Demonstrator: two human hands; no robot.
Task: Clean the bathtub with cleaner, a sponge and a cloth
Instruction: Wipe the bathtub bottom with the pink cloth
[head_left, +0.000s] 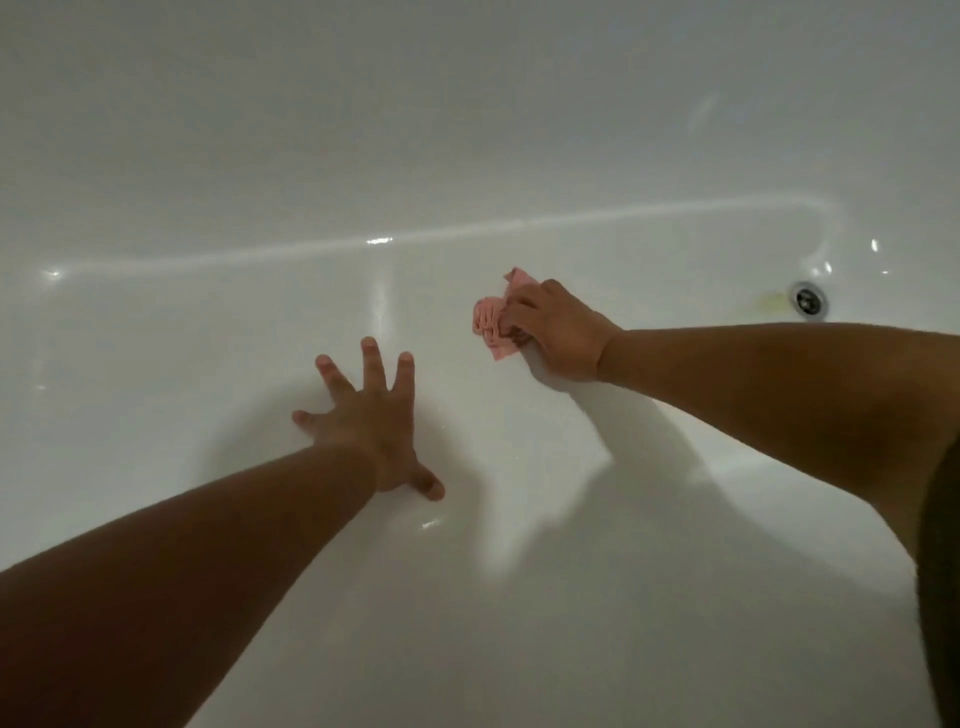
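Cloth (491, 327), pink, soft and light, sits bunched on the bathtub (467, 156) floor right of centre. The right hand (561, 332) grips it with curled fingers (519, 312), and a full-handed hold looks best. Nearer, the left hand (374, 426) presses flat, fingers spread wide on glossy, likely slippery enamel. At the far right lie the drain (809, 298) and a yellowish mark (772, 300), well clear of both hands.
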